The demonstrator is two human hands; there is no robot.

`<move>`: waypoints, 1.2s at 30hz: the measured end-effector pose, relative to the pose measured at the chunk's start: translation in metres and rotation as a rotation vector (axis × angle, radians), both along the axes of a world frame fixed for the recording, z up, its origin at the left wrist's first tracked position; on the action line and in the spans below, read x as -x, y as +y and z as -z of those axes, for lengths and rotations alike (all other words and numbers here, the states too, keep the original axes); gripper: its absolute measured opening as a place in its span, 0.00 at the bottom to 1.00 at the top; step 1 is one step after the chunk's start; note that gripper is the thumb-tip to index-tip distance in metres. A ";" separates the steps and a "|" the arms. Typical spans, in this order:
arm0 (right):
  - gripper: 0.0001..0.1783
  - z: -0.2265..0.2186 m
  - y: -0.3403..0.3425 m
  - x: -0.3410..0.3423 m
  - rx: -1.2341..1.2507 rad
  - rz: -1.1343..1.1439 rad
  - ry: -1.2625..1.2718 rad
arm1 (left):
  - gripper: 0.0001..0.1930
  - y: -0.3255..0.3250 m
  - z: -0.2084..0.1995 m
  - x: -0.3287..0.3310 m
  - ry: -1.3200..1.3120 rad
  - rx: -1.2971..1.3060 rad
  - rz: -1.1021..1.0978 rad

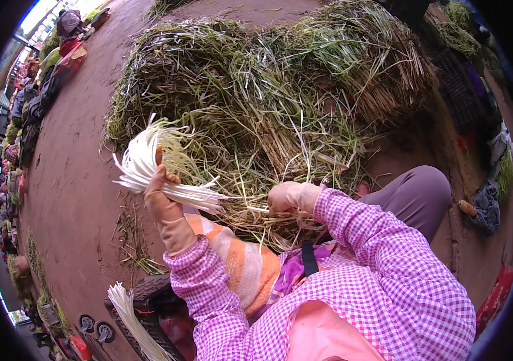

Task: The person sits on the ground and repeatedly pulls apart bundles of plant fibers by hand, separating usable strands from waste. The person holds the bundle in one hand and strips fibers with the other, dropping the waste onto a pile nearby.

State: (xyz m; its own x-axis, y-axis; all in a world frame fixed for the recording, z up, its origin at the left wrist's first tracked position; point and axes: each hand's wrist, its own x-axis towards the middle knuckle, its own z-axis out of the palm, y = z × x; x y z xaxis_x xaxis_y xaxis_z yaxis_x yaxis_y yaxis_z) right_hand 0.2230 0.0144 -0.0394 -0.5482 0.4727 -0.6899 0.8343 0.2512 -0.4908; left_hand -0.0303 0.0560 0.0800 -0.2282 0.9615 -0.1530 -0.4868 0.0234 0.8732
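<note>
In my left hand (169, 218), closed round its middle, is a thick bundle of long white stalks (142, 161). One end of the bundle points right, toward my other hand. My right hand (292, 197) has its fingers curled in at the near edge of a big heap of green and yellowed leafy stalks (256, 102). A thin pale stalk runs from its fingers toward the white bundle. Whatever else it grips is hidden by the fingers. Both hands appear to wear tan gloves.
An orange-and-white striped cloth (250, 256) covers my lap. Down at the left, a second white bundle (130, 313) lies on a dark crate (142, 295) near two small wheels (97, 328). Loose scraps (133, 240) litter the brown floor. A black crate (458, 81) stands at the right.
</note>
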 end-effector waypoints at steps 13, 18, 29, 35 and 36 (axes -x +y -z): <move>0.09 0.123 0.142 -0.038 -0.428 0.674 -0.367 | 0.19 0.008 0.027 -0.029 -0.492 0.153 0.133; 0.17 0.115 0.163 -0.035 -0.261 0.727 -0.331 | 0.18 0.008 0.019 -0.035 -0.406 0.208 0.139; 0.14 0.015 0.074 -0.050 0.506 1.529 0.916 | 0.18 0.010 0.026 -0.038 -0.258 0.233 0.315; 0.12 -0.023 0.019 -0.045 0.354 1.123 1.054 | 0.12 0.002 0.034 -0.049 0.022 0.296 0.343; 0.10 -0.027 0.012 -0.041 0.258 1.116 0.856 | 0.12 0.000 0.036 -0.051 0.078 0.333 0.335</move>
